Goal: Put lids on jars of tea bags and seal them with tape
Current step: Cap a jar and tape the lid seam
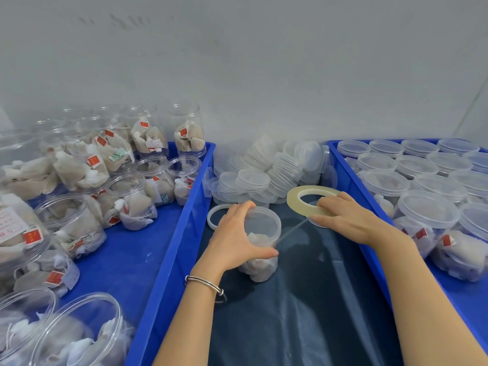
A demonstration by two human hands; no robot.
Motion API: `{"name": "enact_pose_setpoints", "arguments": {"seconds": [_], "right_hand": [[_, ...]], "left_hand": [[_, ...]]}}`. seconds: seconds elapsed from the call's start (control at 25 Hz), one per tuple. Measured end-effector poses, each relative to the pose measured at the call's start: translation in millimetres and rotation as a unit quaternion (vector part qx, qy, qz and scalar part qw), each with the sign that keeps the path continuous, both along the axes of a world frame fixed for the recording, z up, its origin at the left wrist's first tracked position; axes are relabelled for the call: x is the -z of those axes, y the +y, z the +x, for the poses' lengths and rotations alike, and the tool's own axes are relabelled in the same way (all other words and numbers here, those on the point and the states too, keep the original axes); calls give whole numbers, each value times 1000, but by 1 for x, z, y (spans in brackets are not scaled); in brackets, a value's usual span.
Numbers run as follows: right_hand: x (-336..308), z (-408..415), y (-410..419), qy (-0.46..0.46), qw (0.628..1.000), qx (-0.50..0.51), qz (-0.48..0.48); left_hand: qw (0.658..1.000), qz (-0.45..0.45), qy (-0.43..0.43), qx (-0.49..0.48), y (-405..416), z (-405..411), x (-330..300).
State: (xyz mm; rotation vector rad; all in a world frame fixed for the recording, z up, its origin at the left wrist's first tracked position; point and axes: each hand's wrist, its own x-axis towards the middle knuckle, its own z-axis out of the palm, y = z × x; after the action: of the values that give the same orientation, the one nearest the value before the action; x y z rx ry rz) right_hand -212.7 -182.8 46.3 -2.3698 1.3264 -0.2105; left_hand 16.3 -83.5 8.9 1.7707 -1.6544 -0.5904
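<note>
Head view shows the left hand [232, 236] in the middle of the frame, its fingers and thumb curled around the lidded top of a clear jar [260, 244] with tea bags inside. This jar stands on a dark sheet [303, 313] that lines the middle blue bin [169, 257]. On the left wrist sits a thin metal bracelet [206, 283]. To the right, the right hand [348, 220] grips a pale yellowish tape roll [310, 200], with the fingers over its near rim. A narrow clear strip of tape [291, 231] runs tight from the roll down to the side of the jar, near the left thumb. Just left of the jar lies a white ring [215, 216] on the sheet. Behind the hands, at the far end of the same bin, a heap of loose clear lids [266, 170] is piled. On the left side of the frame, another blue bin [118, 249] holds many open jars [137, 196] filled with tea bags with red tags. On the right side, a third bin [343, 165] holds closed jars [427, 215], their lids already on.
</note>
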Motion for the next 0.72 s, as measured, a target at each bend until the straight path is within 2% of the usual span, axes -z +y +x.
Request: {"name": "enact_pose_setpoints", "arguments": {"seconds": [0.16,0.44,0.56,0.72], "right_hand": [[1,23,-9,37,999,-11,-31],[-2,59,-16,83,994,-74,-15],[-5,64,-10,87,991,-103,-17],[-2,62,-5,82,991,-107,2]], "left_hand": [[999,23,4,41,1,2,-4],[994,75,-16,78,-1,6,-17],[981,151,-68,104,-6,8,-34],[952,200,-222,66,-11,-8,-52]]}}
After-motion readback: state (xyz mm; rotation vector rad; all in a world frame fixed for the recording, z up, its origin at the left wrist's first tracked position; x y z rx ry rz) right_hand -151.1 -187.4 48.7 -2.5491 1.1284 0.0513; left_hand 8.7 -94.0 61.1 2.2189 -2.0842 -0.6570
